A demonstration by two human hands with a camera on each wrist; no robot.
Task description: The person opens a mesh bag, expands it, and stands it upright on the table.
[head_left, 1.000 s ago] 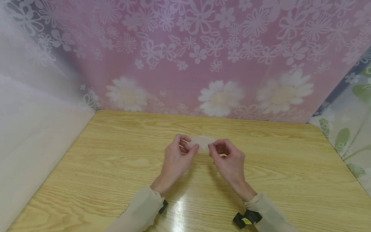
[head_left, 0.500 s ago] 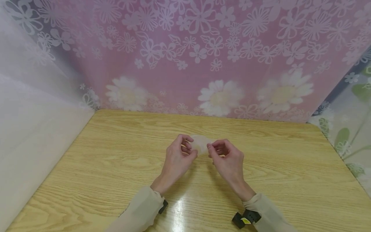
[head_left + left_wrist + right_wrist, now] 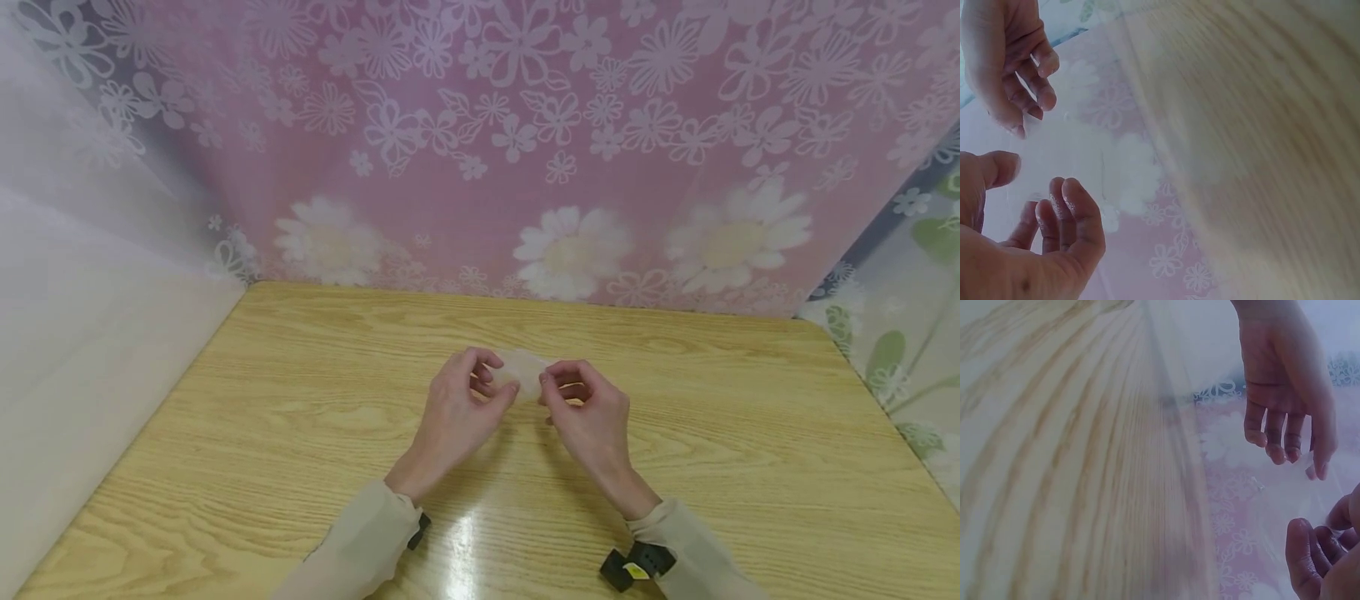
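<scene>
In the head view, a thin, translucent whitish plastic film [image 3: 524, 371] is held up over the table between both hands. My left hand [image 3: 459, 402] holds its left side, fingers curled and thumb near the film's lower edge. On the other side, my right hand [image 3: 597, 417] pinches the right edge between thumb and forefinger. The left wrist view shows a film corner [image 3: 1032, 125] at the right hand's fingertips. From the right wrist, the film [image 3: 1288, 495] appears as a faint see-through sheet; its exact outline and kind are hard to tell.
A wood-grain table [image 3: 262, 417] lies below the hands. Behind it hangs a pink flowered curtain [image 3: 450, 192], with pale cloth [image 3: 97, 333] at the left and leaf-patterned cloth [image 3: 900, 358] at the right. Black wrist straps [image 3: 637, 567] show at the sleeves.
The film shifts and flexes slightly between the hands. My left fingers have edged a little to the right, and the left thumb has moved slightly; the right hand stays almost in place.
</scene>
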